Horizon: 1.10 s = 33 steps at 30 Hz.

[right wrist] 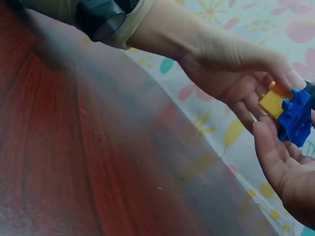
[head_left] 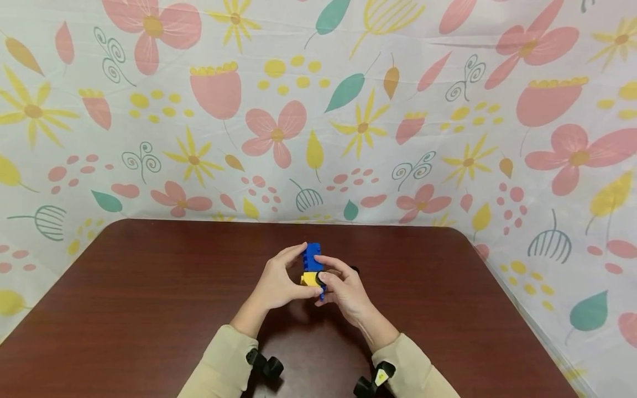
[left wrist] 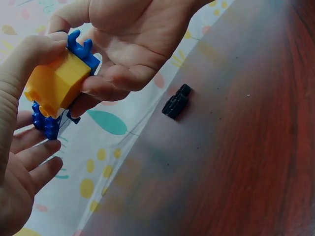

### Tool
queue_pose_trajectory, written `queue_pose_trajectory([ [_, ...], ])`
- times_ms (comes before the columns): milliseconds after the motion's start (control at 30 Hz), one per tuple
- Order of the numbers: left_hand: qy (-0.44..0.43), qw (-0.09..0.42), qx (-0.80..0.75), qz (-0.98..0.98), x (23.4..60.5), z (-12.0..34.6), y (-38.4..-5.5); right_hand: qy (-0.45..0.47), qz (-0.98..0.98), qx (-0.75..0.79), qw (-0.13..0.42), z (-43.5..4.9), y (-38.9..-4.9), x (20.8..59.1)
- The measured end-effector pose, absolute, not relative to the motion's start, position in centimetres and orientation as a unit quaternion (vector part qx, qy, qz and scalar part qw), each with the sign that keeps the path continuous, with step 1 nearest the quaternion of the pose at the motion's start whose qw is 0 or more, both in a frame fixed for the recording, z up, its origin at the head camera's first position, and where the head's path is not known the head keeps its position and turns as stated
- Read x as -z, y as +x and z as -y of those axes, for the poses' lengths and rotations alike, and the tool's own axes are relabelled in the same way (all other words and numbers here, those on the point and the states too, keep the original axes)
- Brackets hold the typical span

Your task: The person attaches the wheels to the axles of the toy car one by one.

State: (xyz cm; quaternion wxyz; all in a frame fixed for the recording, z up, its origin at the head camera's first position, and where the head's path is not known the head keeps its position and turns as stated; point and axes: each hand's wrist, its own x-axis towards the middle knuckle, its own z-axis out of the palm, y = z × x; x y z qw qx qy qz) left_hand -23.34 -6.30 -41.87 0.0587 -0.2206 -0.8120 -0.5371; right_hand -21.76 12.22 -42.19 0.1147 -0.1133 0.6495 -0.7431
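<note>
Both hands hold a small toy built of plastic bricks above the table. The toy joins a yellow brick (head_left: 311, 279), a long blue studded piece (head_left: 312, 256) and a black round part (head_left: 320, 278) like a wheel. My left hand (head_left: 272, 283) grips it from the left, thumb on the near end and fingertips at the far end. From the other side my right hand (head_left: 349, 294) pinches it, its thumb over the black part. In the left wrist view, a blue end piece (left wrist: 86, 53) with two upright prongs shows beside the yellow brick.
Beyond the right hand a small black piece (left wrist: 176, 102) lies on the dark wood table (head_left: 174, 293). A flower-printed cloth (head_left: 318, 132) hangs behind the table's far edge. Black wrist cameras (head_left: 265, 365) are strapped at both beige sleeves (head_left: 221, 359).
</note>
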Motion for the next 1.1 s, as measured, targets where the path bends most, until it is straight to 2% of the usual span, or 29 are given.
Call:
queue_pose_trajectory([
  [267, -0.218, 0.014, 0.549, 0.807, 41.9, 6.8, -24.0, -0.153, -0.713, 0.672, 0.128, -12.9, -22.5, 41.7],
  [467, -0.205, 0.003, 0.558, 0.804, 41.8, 6.8, -24.1, -0.138, -0.763, 0.628, 0.072, -13.8, -22.9, 40.7],
  [700, -0.206, 0.016, 0.548, 0.811, 42.8, 6.9, -24.3, -0.113, -0.783, 0.611, 0.007, -15.7, -23.9, 41.7],
  [1100, -0.206, 0.023, 0.516, 0.831, 43.1, 7.2, -24.4, -0.114, -0.841, 0.528, -0.035, -17.8, -24.3, 42.6],
])
